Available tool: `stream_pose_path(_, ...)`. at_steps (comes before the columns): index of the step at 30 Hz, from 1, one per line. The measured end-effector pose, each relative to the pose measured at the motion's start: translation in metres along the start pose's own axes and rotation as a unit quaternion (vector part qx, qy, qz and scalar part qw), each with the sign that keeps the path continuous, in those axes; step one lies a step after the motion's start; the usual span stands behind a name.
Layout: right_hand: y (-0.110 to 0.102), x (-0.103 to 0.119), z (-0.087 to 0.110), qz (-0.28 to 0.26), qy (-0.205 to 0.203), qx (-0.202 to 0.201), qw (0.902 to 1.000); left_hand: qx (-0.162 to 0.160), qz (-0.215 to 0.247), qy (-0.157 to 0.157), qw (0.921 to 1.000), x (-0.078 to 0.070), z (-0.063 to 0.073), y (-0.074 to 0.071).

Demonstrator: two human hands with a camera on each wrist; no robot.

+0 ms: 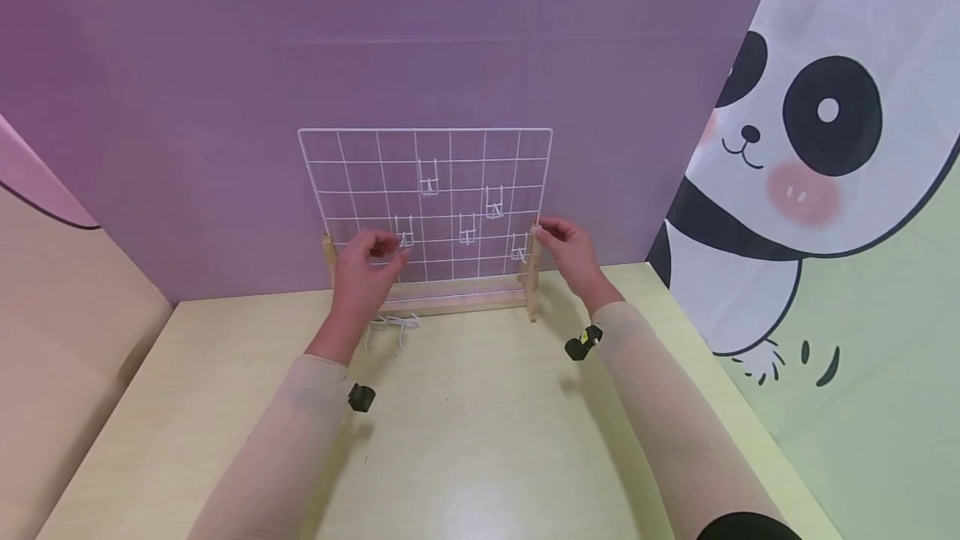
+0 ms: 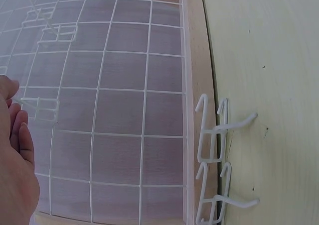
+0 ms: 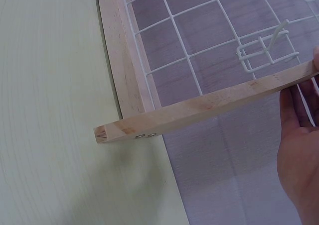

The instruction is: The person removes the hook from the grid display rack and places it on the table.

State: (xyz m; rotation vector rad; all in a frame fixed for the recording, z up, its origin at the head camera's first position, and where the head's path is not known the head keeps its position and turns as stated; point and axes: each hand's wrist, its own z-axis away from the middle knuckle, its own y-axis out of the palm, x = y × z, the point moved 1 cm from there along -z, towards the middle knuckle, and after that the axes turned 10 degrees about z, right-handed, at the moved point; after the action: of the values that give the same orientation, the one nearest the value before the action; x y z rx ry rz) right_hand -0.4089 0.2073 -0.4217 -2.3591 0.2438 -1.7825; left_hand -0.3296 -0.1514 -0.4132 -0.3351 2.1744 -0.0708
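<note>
A white wire grid panel (image 1: 450,190) stands upright in a wooden stand (image 1: 465,301) at the back of the table. My left hand (image 1: 362,277) is at the grid's left side, fingers bent, beside a white wire hook (image 2: 47,109). Whether the fingertips hold its prong cannot be told. At the right, my right hand (image 1: 573,255) grips the wooden side post (image 3: 209,100), thumb in front and fingers behind. Other hooks hang on the grid, among them an upper hook (image 1: 428,182) and a right-hand hook (image 1: 519,250).
Two loose white hooks (image 2: 219,130) lie by the stand's base, below my left hand. The pale wooden table (image 1: 465,415) reaches back to a purple wall covering (image 1: 420,40). A panda picture (image 1: 810,173) covers the right wall.
</note>
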Motion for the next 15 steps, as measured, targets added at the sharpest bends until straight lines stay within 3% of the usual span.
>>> stream_pose_path(6, 0.0010, 0.0002, 0.0003, -0.001, -0.002, -0.003, 1.0000, 0.006, -0.008, -0.005, 0.9999, 0.0010, 0.0000, 0.0012)
stream_pose_path(15, 0.0008, 0.0002, 0.0001, -0.002, -0.001, -0.005, 1.0000, -0.002, 0.020, -0.018, 0.9996, 0.0064, -0.0026, 0.0021)
